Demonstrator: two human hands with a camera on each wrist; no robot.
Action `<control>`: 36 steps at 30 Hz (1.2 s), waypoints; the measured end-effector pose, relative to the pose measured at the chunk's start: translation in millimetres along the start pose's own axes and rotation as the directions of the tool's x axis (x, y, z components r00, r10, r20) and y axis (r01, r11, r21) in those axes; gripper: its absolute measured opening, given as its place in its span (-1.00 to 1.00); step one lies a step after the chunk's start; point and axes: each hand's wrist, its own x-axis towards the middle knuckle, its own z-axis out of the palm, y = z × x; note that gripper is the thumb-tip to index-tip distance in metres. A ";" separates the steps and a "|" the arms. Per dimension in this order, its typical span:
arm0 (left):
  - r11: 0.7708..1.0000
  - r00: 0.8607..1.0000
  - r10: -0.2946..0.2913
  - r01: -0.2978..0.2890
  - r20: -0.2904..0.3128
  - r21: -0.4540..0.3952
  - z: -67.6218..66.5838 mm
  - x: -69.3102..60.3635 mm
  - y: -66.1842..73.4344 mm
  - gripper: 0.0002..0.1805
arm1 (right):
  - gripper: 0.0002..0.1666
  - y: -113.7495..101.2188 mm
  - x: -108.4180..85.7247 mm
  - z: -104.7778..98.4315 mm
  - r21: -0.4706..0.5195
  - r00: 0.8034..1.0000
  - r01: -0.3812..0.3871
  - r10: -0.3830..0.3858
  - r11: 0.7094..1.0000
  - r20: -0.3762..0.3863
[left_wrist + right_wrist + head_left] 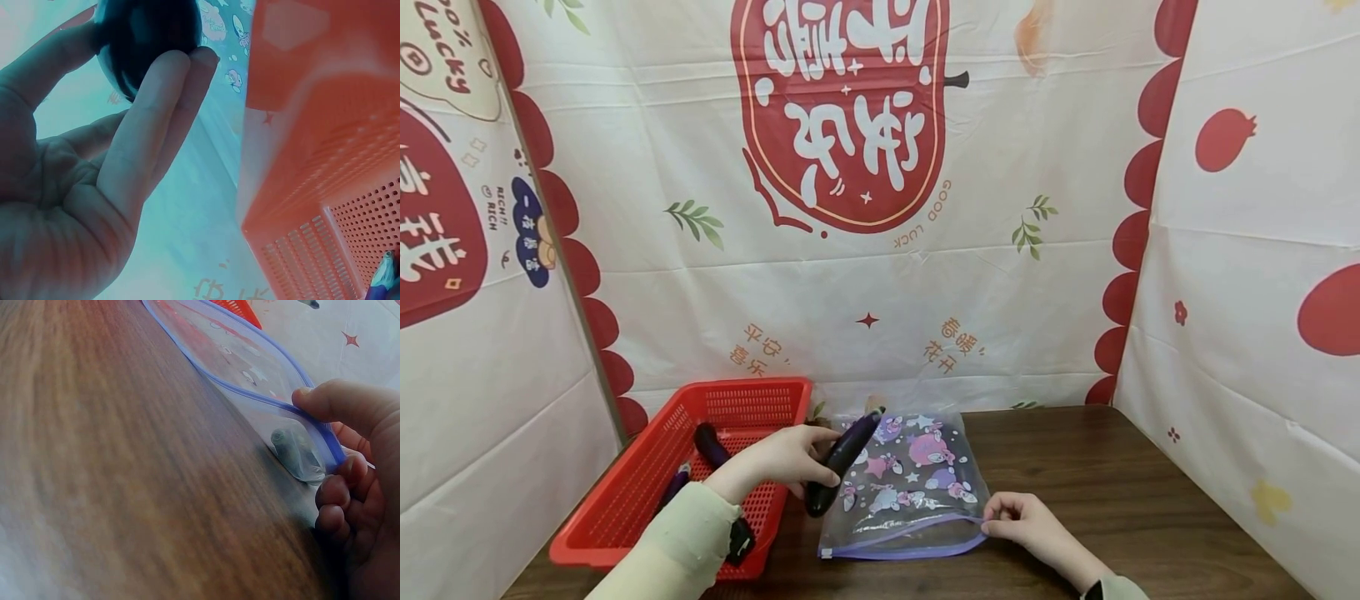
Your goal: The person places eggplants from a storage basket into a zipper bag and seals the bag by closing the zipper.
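Observation:
My left hand (786,458) grips a dark purple eggplant (844,462), its stem end pointing up and away, above the left side of a clear zip bag (895,492). In the left wrist view, fingers and thumb curl round the eggplant (147,37). Pink and purple cartoon prints cover the bag, which lies on the table with its purple zip edge toward me. My right hand (1030,533) pinches the zip edge at the near right corner. Its opening (250,369) gapes in the right wrist view, and a dark greenish shape (294,450) shows through the plastic.
A red plastic basket (576,550) stands on the left, with more eggplants (709,443) inside, partly hidden by my left arm. The brown wooden table (1120,483) extends to the right. Printed white cloth walls (865,275) close in the back and both sides.

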 end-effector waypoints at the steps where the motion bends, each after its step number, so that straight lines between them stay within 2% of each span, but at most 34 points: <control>1: 1.000 1.000 0.003 -0.003 0.005 -0.001 0.1 -0.5 0.4 -0.24 | -0.87 0.0 0.1 -0.1 -0.001 1.000 0.000 0.000 1.000 -0.001; 15: 0.999 0.994 0.046 -0.044 0.104 -0.024 10.7 -8.5 10.0 -0.25 | -0.87 2.7 -2.7 -1.1 -0.027 0.999 -0.038 0.037 0.999 -0.007; 24: 0.996 0.983 0.083 -0.075 0.166 -0.057 25.0 -7.1 7.1 -0.23 | -0.84 0.3 -1.7 -1.5 -0.046 0.998 -0.055 0.054 0.997 -0.009; 29: 0.994 0.980 0.104 -0.105 0.167 -0.002 32.3 -6.8 7.0 -0.22 | -0.87 -0.4 -0.7 -2.7 -0.046 0.999 -0.037 0.036 0.998 -0.019; 36: 0.995 0.977 0.090 -0.081 0.194 -0.053 42.6 -10.1 1.7 -0.22 | -0.86 -0.5 -0.5 -1.2 -0.031 1.000 -0.031 0.031 0.999 -0.002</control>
